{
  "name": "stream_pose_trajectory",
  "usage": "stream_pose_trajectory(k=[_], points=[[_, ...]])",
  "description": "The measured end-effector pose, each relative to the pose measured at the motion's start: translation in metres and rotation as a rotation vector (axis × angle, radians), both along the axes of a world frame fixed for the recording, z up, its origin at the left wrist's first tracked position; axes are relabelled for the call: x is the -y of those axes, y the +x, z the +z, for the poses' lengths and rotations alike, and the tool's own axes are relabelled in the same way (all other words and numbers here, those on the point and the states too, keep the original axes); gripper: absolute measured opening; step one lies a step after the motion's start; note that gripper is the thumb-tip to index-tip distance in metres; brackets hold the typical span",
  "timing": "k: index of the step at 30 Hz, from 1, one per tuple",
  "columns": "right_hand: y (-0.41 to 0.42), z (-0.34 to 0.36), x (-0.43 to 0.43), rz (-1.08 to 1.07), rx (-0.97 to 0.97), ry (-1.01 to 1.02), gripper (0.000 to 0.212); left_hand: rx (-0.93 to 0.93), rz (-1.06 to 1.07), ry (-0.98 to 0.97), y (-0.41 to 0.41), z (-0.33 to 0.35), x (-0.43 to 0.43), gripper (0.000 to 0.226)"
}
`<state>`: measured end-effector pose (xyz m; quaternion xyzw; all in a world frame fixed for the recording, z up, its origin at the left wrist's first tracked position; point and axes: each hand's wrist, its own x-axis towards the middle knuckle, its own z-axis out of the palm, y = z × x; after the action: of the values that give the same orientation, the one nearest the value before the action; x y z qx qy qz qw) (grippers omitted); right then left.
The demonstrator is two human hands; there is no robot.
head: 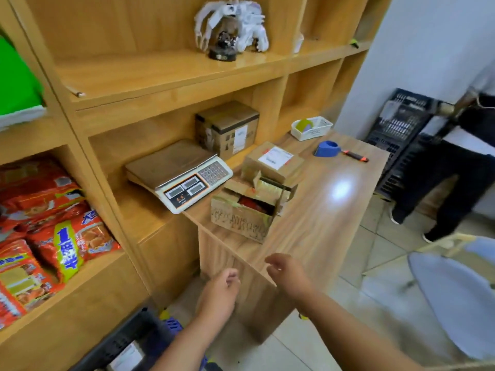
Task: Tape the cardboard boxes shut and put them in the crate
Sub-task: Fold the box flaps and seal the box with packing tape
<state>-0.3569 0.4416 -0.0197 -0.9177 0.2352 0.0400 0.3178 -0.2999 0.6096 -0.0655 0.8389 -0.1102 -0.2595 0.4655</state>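
I see the open cardboard box on the desk, close to its left edge about midway along, flaps standing up and something red showing inside. Just behind it, toward the far end and seemingly touching it, sits a closed box with a white label on top. A dark crate is on the floor off the desk's near left corner, with a white-labelled item inside it. My left hand hangs in front of the desk's near end and my right hand hovers over the near edge; both hold nothing, fingers loosely curled, well apart from the boxes. A blue tape dispenser lies near the far right edge, and a white basket stands at the far end. A weighing scale rests on the shelf beside the left edge, with a third box behind it.
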Motion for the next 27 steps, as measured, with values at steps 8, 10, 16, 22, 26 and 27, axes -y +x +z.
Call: stream_pose_trajectory(k=[8, 10, 16, 22, 26, 27], points=[[-0.025, 0.002, 0.126, -0.156, 0.084, 0.081, 0.03, 0.024, -0.025, -0.049, -0.014, 0.008, 0.12, 0.014], [-0.026, -0.002, 0.164, -0.159, 0.096, 0.1, 0.03, 0.041, -0.01, -0.041, -0.016, 0.008, 0.157, 0.015], [-0.034, -0.002, 0.284, -0.147, 0.097, 0.177, 0.029, 0.074, 0.076, -0.069, -0.032, 0.018, 0.272, 0.016], [-0.034, 0.0, 0.384, -0.118, 0.091, 0.208, 0.025, 0.057, 0.138, -0.091, -0.041, 0.027, 0.359, 0.018], [-0.02, -0.005, 0.422, -0.117, 0.11, 0.253, 0.022, 0.061, 0.146, -0.042, -0.032, 0.029, 0.389, 0.018], [-0.016, -0.007, 0.43, -0.108, 0.108, 0.264, 0.021, 0.069, 0.155, -0.035, -0.027, 0.029, 0.397, 0.019]])
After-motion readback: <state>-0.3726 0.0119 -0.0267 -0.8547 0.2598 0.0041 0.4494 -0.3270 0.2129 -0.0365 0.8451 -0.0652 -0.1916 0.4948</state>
